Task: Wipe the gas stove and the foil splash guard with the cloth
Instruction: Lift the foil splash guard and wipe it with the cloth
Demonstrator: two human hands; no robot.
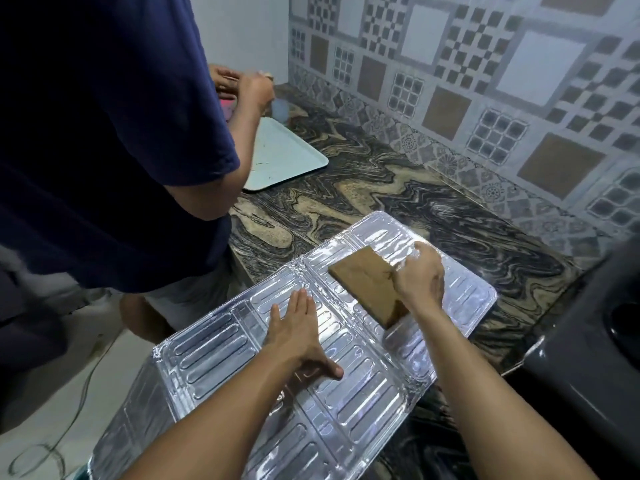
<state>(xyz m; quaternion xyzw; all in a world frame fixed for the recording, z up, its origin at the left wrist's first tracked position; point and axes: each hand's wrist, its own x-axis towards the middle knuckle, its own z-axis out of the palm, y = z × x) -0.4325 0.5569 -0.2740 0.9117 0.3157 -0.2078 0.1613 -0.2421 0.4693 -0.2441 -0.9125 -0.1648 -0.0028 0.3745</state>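
Foil splash guard (284, 341) lies flat across the tabletop (381, 202) edge. Right hand (420, 277) pinches the cloth (367, 285) on its far panel; left hand (294, 327), fingers straight, presses the middle. Gas stove (588, 358), right of guard, apparently unwiped.

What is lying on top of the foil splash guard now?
On the foil splash guard the left hand presses flat, and the right hand holds the brown cloth. The foil under them is hidden.

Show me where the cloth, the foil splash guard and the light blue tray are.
cloth (363, 282): head view, middle of its brown face.
foil splash guard (214, 351): head view, embossed left panel.
light blue tray (280, 154): head view, bare flat bottom.
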